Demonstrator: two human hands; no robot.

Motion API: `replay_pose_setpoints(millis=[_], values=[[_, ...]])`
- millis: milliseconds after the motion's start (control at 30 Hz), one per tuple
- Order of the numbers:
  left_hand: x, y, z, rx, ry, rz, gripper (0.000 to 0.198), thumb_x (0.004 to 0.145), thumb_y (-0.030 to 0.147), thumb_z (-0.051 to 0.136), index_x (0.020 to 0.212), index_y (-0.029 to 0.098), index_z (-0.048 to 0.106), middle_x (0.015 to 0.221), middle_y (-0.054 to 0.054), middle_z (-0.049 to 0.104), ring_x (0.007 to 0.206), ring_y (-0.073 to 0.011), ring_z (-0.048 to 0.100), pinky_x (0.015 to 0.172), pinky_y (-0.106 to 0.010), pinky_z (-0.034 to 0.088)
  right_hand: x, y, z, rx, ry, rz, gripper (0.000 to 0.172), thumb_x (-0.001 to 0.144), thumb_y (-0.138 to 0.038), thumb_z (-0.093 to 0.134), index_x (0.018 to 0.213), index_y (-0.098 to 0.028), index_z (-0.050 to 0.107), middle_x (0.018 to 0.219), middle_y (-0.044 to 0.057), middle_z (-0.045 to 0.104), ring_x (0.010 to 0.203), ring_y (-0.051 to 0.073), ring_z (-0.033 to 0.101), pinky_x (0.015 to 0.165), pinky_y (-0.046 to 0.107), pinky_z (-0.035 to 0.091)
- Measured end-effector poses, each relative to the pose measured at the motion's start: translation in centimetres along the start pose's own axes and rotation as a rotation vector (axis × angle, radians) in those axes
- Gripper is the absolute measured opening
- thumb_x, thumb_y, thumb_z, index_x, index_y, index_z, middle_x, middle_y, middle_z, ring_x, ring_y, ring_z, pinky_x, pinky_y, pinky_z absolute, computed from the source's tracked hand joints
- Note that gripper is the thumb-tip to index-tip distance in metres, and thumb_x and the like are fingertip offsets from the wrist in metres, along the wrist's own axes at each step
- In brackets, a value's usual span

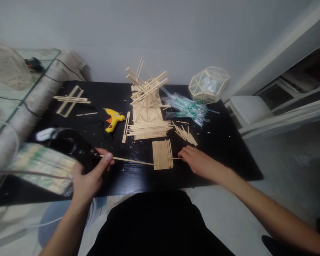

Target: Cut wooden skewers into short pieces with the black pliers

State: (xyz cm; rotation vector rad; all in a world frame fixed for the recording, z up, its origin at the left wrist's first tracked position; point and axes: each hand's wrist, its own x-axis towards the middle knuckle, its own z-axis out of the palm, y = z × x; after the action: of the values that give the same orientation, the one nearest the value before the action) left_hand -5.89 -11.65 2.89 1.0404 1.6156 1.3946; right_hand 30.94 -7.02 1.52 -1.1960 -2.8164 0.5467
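My left hand (89, 176) is closed around a black hand tool (69, 144) and pinches the near end of a long thin wooden stick (130, 160) between thumb and fingers. The stick lies across the black board (224, 153) and reaches a flat panel of glued sticks (162, 153). My right hand (197, 160) rests on the board just right of that panel, fingers curled on the stick's other end where it pokes out at the panel's right edge. Behind the panel stands a tall stick model (146, 106).
A yellow glue gun (113, 119) lies left of the model. Loose sticks (186, 134), clear green-printed wrappers (186, 108) and a faceted stick dome (208, 84) sit at the right. A stick cross (70, 100) lies far left; a packet of sticks (40, 165) near left.
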Motion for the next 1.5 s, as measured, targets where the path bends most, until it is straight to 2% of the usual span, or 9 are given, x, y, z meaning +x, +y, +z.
replay_pose_setpoints(millis=[133,233,367,500,667,833,1067,1300,1500], values=[[0.1,0.4,0.3,0.060,-0.006,0.018,0.028,0.079,0.043,0.081,0.083,0.019,0.068,0.066,0.001,0.066,0.054,-0.0120,0.057,0.052,-0.023,0.046,0.7,-1.2,-1.0,0.311,0.059,0.080,0.029,0.102,-0.008,0.043,0.121,-0.018,0.062,0.111,0.011,0.063,0.095,0.020,0.065,0.087,0.035,0.055],[0.7,1.3,0.5,0.186,-0.039,0.082,0.030,0.079,0.047,0.080,0.082,0.020,0.068,0.066,0.002,0.066,0.056,-0.0132,0.057,0.053,-0.025,0.045,2.4,-2.8,-1.6,0.497,0.135,0.081,0.019,0.105,-0.018,0.047,0.106,-0.019,0.066,0.105,0.008,0.065,0.095,0.018,0.066,0.088,0.034,0.055],[1.9,3.3,0.8,0.418,-0.158,0.303,0.030,0.082,0.049,0.077,0.081,0.020,0.070,0.066,0.002,0.064,0.058,-0.0139,0.056,0.058,-0.027,0.044,6.0,-5.2,-1.3,0.695,0.242,0.057,0.014,0.101,-0.022,0.058,0.096,-0.019,0.071,0.094,0.006,0.071,0.087,0.018,0.068,0.082,0.034,0.057],[2.9,5.1,1.8,0.518,-0.217,0.492,0.026,0.085,0.046,0.075,0.081,0.020,0.069,0.064,0.004,0.061,0.054,-0.0117,0.050,0.055,-0.025,0.039,9.5,-7.0,0.2,1.004,0.314,0.035,0.010,0.095,-0.028,0.070,0.099,-0.022,0.075,0.101,0.005,0.079,0.094,0.020,0.075,0.092,0.039,0.060],[3.4,6.1,3.3,0.618,-0.288,0.623,0.016,0.082,0.035,0.077,0.086,0.021,0.069,0.068,0.004,0.064,0.054,-0.0119,0.050,0.058,-0.024,0.041,11.6,-7.6,2.5,1.300,0.327,0.038,0.022,0.083,-0.035,0.082,0.100,-0.022,0.076,0.098,0.003,0.081,0.097,0.022,0.078,0.099,0.042,0.060],[3.3,5.9,4.9,0.619,-0.293,0.676,0.013,0.085,0.032,0.074,0.085,0.020,0.068,0.066,0.004,0.063,0.055,-0.0116,0.053,0.060,-0.024,0.043,11.7,-7.2,2.9,1.208,0.335,0.043,0.017,0.085,-0.032,0.078,0.099,-0.021,0.077,0.099,0.003,0.081,0.094,0.021,0.077,0.096,0.041,0.060],[3.1,4.6,5.2,0.462,-0.202,0.539,0.026,0.087,0.045,0.076,0.086,0.018,0.072,0.077,0.000,0.071,0.065,-0.0130,0.061,0.065,-0.026,0.049,11.9,-6.6,3.9,1.065,0.336,0.027,0.011,0.088,-0.027,0.076,0.097,-0.022,0.079,0.096,0.002,0.081,0.087,0.018,0.076,0.087,0.034,0.060],[2.2,2.7,4.3,0.382,-0.363,0.492,0.017,0.089,0.038,0.074,0.092,0.021,0.076,0.091,-0.001,0.079,0.081,-0.0174,0.072,0.079,-0.029,0.057,11.7,-6.1,4.7,0.887,0.345,-0.013,0.011,0.090,-0.027,0.075,0.099,-0.021,0.078,0.090,0.002,0.080,0.083,0.017,0.075,0.078,0.029,0.057],[1.9,1.3,4.7,0.349,-0.336,0.453,0.018,0.089,0.037,0.075,0.096,0.020,0.076,0.096,-0.004,0.080,0.088,-0.0205,0.075,0.088,-0.034,0.059,11.6,-5.9,4.7,0.772,0.343,-0.054,0.013,0.095,-0.029,0.070,0.104,-0.021,0.077,0.093,0.002,0.079,0.081,0.016,0.073,0.080,0.028,0.056]])
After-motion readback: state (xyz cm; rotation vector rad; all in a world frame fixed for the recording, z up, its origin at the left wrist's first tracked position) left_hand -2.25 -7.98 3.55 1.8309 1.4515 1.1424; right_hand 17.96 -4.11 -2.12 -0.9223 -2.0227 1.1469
